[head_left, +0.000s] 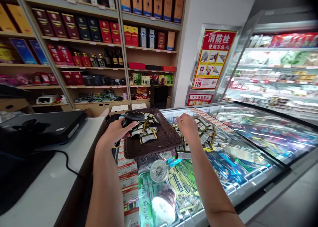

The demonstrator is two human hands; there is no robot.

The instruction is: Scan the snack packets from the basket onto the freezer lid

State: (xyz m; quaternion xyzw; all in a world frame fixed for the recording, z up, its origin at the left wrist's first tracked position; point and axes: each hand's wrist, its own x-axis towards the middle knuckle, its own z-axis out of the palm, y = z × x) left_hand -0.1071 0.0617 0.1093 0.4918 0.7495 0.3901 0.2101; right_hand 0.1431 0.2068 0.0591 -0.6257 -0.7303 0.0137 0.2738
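My left hand [116, 131] grips a black barcode scanner [132, 116] at the near left corner of a dark brown woven tray [159, 144]. The tray rests on the glass lid of a chest freezer [248, 147] and holds several small dark-and-gold sachets [145, 132]. My right hand [187, 126] reaches to the tray's right edge, fingers curled down onto a spread of the same sachets [207, 132] lying on the glass. Whether it pinches one is hidden.
A white counter [49, 187] with a black till screen [42, 126] and cable stands at the left. Shelves of boxed goods [99, 31] fill the back wall. A red fire-hydrant notice [213, 60] hangs beside an open chiller [280, 65] at the right.
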